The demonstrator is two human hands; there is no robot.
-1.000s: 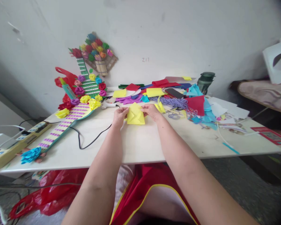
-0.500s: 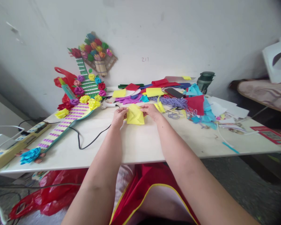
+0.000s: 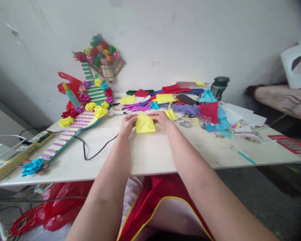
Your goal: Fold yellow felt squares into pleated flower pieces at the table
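Note:
Between my two hands, above the middle of the white table, is a small square of yellow paper with crossing crease lines. My left hand pinches its left edge between thumb and fingers. At the upper right edge, my right hand grips the paper the same way; part of its fingers is behind the sheet. Just right of that hand lie curled yellow paper strips. Behind the hands are flat yellow sheets on a pile of coloured paper.
Paper flowers decorate a striped guitar-shaped craft at the left. A glue gun with a black cable lies behind my left hand. Purple yarn, a phone, a dark green bottle and paper scraps are at the back right. A power strip sits far left.
The yellow paper has tilted and shifted slightly, and its crossing creases show more plainly. Both hands keep hold of it in nearly the same place.

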